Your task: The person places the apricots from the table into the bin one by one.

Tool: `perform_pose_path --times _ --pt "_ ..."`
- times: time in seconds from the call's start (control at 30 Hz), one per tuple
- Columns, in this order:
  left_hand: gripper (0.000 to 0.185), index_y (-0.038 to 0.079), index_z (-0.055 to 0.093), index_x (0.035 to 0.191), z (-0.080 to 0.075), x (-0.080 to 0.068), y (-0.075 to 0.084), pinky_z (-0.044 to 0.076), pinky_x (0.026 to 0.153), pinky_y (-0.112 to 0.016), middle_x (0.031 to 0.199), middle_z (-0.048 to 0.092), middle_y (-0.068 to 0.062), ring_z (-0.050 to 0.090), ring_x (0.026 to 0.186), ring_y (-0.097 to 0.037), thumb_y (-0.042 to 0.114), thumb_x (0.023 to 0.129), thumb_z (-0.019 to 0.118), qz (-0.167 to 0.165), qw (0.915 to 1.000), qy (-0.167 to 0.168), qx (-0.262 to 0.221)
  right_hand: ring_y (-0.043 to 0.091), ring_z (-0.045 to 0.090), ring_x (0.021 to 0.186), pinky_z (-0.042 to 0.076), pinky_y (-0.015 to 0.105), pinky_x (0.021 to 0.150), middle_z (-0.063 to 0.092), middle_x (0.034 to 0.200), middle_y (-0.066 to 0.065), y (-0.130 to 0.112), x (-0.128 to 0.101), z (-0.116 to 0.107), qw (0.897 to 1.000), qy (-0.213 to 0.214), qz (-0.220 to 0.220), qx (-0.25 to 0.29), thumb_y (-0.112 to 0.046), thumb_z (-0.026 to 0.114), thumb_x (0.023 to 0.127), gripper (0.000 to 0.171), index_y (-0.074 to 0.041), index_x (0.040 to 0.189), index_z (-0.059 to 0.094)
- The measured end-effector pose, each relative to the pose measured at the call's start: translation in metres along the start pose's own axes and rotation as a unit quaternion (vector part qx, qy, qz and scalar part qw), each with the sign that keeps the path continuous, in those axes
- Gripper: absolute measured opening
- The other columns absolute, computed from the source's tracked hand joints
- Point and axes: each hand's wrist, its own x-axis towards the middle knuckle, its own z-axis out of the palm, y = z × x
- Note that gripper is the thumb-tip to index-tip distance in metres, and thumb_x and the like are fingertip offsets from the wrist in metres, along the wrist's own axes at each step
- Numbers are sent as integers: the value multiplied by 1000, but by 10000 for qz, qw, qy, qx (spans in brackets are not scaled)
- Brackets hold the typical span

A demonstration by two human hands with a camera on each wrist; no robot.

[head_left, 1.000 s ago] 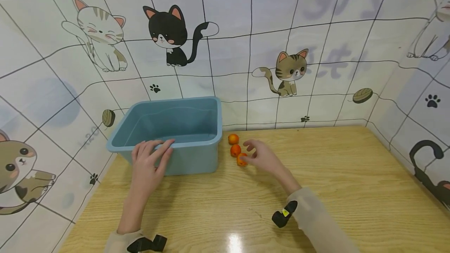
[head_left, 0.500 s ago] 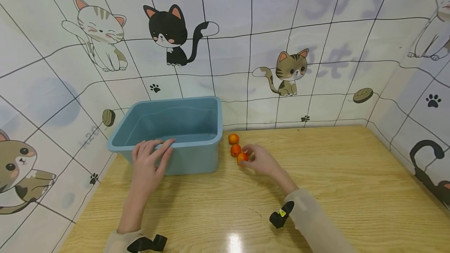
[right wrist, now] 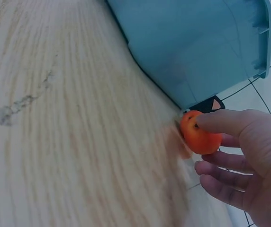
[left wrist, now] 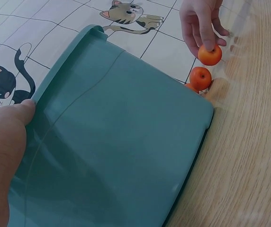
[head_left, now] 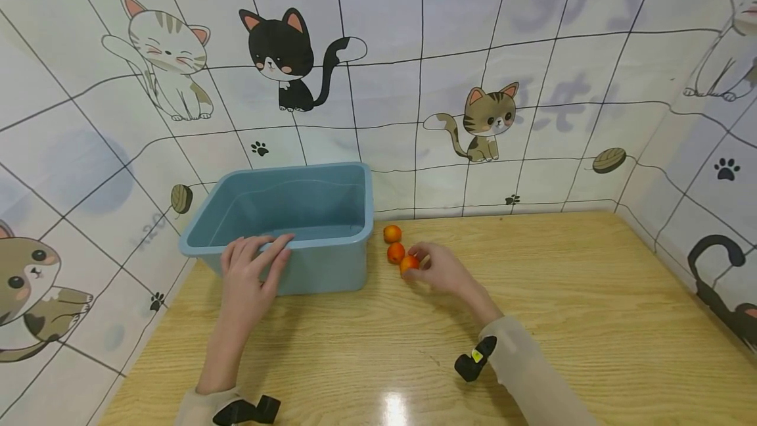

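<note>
Orange fruit (head_left: 409,263), small and round, sits pinched between the thumb and fingers (right wrist: 221,122) of the right hand (head_left: 445,269), just off the right end of the blue tub (head_left: 331,268); the right wrist view shows the thumb tip pressing its top while the other fingers curl beneath, and whether it rests on the worktop (head_left: 562,294) or hangs just above cannot be told. Just beyond the fingertips, toward the wall, a second orange fruit (head_left: 395,253) lies on the worktop, and a third orange fruit (head_left: 392,234) lies beyond that one, nearest the wall; the three form a short line beside the tub's right wall. In the left wrist view the held fruit is at the fingertips with the second fruit just below it and only a sliver of the third showing past the tub's corner. The left hand (head_left: 253,275) rests on the near rim of the tub, its fingers stretched out and laid over the edge, the thumb against the rim in the left wrist view, not curled round anything. The tub stands at the back left of the worktop, against the cat-patterned wall (head_left: 473,51), well to the left of the right hand's fingers.
</note>
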Motion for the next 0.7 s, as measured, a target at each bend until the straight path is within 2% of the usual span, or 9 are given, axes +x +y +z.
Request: perform_pose_path --times 0.1,0.33,0.5,0.7 --pt "37 10 75 120 0 0 0 24 108 -58 110 65 -15 54 106 -38 37 106 53 -7 10000 -17 -9 20 62 82 53 34 71 65 104 7 -1 0 -5 9999 48 26 100 -20 79 89 39 -5 122 66" --pt "31 14 75 123 0 0 0 23 109 -58 110 65 -14 54 107 -37 33 104 57 -34 10000 -26 -59 20 62 75 53 31 64 66 105 12 -8 4 -19 9992 184 -307 159 -18 77 90 40 0 123 65" --pt "32 13 75 122 0 -1 -1 24 109 -58 110 65 -15 54 106 -37 33 105 57 -12 10000 -39 -70 26 63 82 54 33 70 66 108 12 -23 5 -30 9982 377 -415 204 -20 77 91 41 -1 124 64" --pt "35 13 75 122 0 -1 -2 23 109 -58 110 65 -14 54 106 -37 36 105 55 -27 10000 -50 -78 28 65 86 56 35 73 67 113 13 -44 9 -44 9942 689 -817 144 -20 77 91 41 0 125 65"
